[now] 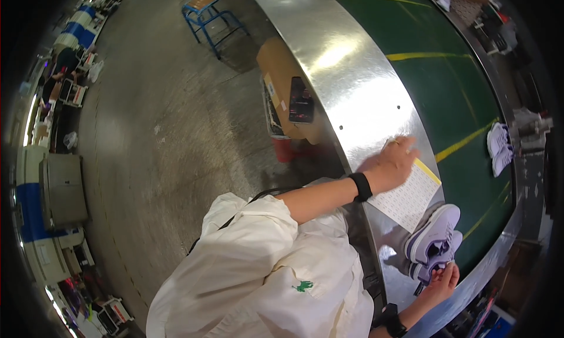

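Head: shoes (436,231) beside sheet (409,198), stool (204,0) beyond

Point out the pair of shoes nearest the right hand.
The pale lilac pair with purple linings, just beside the right hand; the other clearly visible pair sits near the green belt's far edge, much farther off.

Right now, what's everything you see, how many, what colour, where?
Belt: one, green, right
Ledge: one, silver, beside belt
Near shoes: two, lilac and white, on ledge
Far shoes: two, white and lilac, belt's edge
Paper: one, white and yellow, on ledge
Box: one, brown, beside ledge
Phone: one, black, by box
Stool: one, blue and brown, top
Machines: several, white and blue, left
Clutter: lots, mixed colours, right
Shirt: one, white, bottom
Wristbands: two, black, lower middle
Left hand: one, bare, at paper
Right hand: one, bare, at near shoes
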### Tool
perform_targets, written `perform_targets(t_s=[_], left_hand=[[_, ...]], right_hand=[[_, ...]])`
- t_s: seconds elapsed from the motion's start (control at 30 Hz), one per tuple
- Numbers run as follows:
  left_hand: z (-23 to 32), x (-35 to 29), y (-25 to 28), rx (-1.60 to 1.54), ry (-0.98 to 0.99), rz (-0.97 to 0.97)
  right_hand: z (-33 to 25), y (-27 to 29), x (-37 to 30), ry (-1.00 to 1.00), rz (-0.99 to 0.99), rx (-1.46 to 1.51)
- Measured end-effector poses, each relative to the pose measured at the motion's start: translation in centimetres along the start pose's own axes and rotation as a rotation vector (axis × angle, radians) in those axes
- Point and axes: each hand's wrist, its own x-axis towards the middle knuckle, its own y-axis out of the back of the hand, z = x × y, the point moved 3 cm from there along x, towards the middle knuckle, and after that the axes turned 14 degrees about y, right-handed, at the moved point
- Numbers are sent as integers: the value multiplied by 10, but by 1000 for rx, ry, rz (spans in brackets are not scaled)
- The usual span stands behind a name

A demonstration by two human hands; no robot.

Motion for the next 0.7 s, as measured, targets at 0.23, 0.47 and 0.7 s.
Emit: perform_targets(t_s=[0.23, 0.47, 0.7], left_hand=[[120, -66, -64, -475, -278, -573], [130, -70, -125, -173, -546, -575], [143, -52, -116, -228, -516, -690]], right_hand=[[25, 21, -35, -71, 127, -13], [26, 7, -38, -60, -4, -323], [6, 10, -15, 53, -57, -477]])
